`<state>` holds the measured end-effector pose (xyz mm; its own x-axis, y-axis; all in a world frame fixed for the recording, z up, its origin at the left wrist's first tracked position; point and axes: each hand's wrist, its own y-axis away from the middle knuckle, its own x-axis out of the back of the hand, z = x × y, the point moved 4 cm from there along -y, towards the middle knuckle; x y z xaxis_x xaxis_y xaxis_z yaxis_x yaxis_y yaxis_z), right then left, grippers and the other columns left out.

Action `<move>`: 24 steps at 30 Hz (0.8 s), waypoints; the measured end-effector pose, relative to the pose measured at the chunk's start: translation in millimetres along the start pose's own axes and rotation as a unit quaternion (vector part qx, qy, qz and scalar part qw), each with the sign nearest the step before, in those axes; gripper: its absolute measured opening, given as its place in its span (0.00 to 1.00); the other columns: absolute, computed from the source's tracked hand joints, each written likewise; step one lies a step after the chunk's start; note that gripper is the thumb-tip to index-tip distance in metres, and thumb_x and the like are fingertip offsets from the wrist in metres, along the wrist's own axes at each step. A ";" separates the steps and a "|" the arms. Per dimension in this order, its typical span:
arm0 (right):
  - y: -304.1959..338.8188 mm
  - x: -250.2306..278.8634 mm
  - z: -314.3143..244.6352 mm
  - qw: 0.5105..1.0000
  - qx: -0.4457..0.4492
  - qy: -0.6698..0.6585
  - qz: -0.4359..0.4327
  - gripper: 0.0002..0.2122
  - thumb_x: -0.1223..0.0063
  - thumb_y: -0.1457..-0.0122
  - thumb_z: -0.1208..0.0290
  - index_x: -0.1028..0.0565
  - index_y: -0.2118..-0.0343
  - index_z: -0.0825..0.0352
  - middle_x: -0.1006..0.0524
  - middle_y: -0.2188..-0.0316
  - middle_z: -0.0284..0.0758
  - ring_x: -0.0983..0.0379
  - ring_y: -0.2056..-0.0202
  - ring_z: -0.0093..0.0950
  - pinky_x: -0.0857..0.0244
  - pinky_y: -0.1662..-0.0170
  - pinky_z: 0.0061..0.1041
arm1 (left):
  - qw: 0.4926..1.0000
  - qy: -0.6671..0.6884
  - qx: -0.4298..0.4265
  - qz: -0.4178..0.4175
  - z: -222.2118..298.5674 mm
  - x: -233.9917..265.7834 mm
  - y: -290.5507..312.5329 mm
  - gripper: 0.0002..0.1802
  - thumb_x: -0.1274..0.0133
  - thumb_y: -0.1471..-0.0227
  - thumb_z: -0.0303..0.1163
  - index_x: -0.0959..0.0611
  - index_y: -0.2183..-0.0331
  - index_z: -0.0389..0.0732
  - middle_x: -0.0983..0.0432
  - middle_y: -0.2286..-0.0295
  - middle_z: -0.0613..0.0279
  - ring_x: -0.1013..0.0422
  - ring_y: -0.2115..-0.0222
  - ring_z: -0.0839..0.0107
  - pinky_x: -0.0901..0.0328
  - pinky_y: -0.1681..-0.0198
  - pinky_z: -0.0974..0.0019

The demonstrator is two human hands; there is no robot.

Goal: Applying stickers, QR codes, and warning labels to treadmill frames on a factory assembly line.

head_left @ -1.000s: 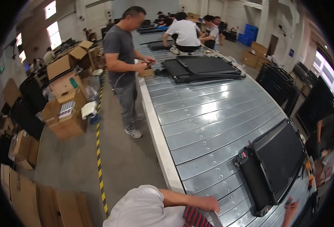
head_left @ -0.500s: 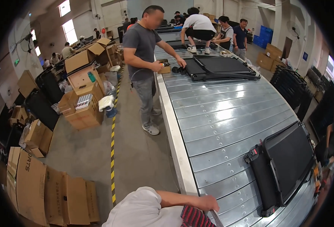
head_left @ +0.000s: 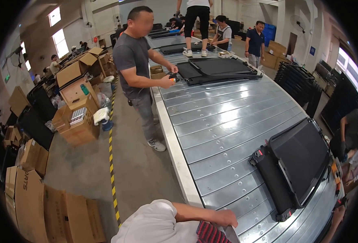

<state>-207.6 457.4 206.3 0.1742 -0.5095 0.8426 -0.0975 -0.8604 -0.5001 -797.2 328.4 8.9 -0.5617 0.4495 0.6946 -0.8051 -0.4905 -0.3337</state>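
Observation:
From the lower edge my left arm, in a white sleeve, reaches across to the table's near left corner. There my left hand (head_left: 226, 218) is closed with curled fingers; a grey strip shows just under it, and what it grips is hidden. A red-and-black striped cloth (head_left: 212, 233) lies below my wrist. My right hand is not in view. To the right of my left hand, a black folding panel (head_left: 298, 158) with a rolled black part (head_left: 273, 188) along its left side rests on the ribbed metal tabletop (head_left: 211, 162).
Across the table's left edge, a co-worker (head_left: 134, 60) holds a tool at another black panel (head_left: 219, 69). Further back a person stands on the table. At the right rim a co-worker's hand (head_left: 338, 214) is near a red-and-black object. Cardboard boxes (head_left: 57, 210) line the left floor.
My view has turned slightly right. The co-worker on the left now has both hands together at the far panel's corner. The person on the table has risen from a crouch. My left hand stays put.

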 end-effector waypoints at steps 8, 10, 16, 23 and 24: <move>100.2 -96.5 -16.5 0.947 -0.208 -0.215 -0.121 0.06 0.55 0.54 0.78 0.37 0.84 0.65 0.40 0.89 0.25 0.46 0.87 0.14 0.51 0.85 0.16 | 0.996 -0.038 0.020 -0.074 -5.3 -30.3 -49.4 0.01 0.54 0.65 0.29 0.29 0.82 0.43 0.32 0.83 0.57 0.34 0.76 0.54 0.41 0.77 0.56; 131.6 -126.7 -4.6 0.907 -0.292 -0.262 -0.153 0.06 0.54 0.53 0.75 0.36 0.83 0.62 0.38 0.88 0.24 0.44 0.85 0.14 0.49 0.85 0.15 | 0.993 -0.043 0.028 -0.108 -3.6 -28.2 -64.8 0.01 0.54 0.65 0.29 0.29 0.81 0.43 0.32 0.83 0.57 0.33 0.76 0.54 0.41 0.77 0.56; 178.2 -191.2 -40.9 0.815 -0.403 -0.376 -0.176 0.05 0.55 0.50 0.71 0.35 0.80 0.60 0.33 0.83 0.25 0.37 0.80 0.16 0.44 0.80 0.15 | 0.991 -0.050 0.043 -0.114 -23.2 -20.0 -94.5 0.02 0.53 0.66 0.31 0.28 0.82 0.44 0.31 0.83 0.57 0.32 0.77 0.54 0.40 0.76 0.56; 184.8 -209.0 -52.3 0.760 -0.407 -0.471 -0.184 0.07 0.56 0.49 0.65 0.33 0.71 0.61 0.30 0.74 0.28 0.34 0.72 0.20 0.40 0.73 0.20 | 0.993 -0.030 -0.057 -0.101 -53.7 -42.6 -144.8 0.02 0.54 0.65 0.30 0.27 0.82 0.44 0.30 0.83 0.57 0.32 0.76 0.55 0.40 0.74 0.56; 182.3 -214.4 -40.6 0.781 -0.351 -0.486 -0.174 0.08 0.57 0.48 0.66 0.31 0.67 0.63 0.28 0.71 0.30 0.32 0.70 0.23 0.39 0.73 0.24 | 0.994 -0.007 -0.052 -0.094 -60.0 -46.4 -155.0 0.03 0.55 0.64 0.31 0.27 0.82 0.45 0.30 0.83 0.57 0.32 0.76 0.55 0.39 0.74 0.56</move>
<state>-302.5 409.6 -57.4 0.9381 -0.2936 0.1835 -0.3330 -0.9102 0.2461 -657.8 428.3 -9.8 -0.3965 0.5159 0.7594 -0.9117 -0.3185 -0.2597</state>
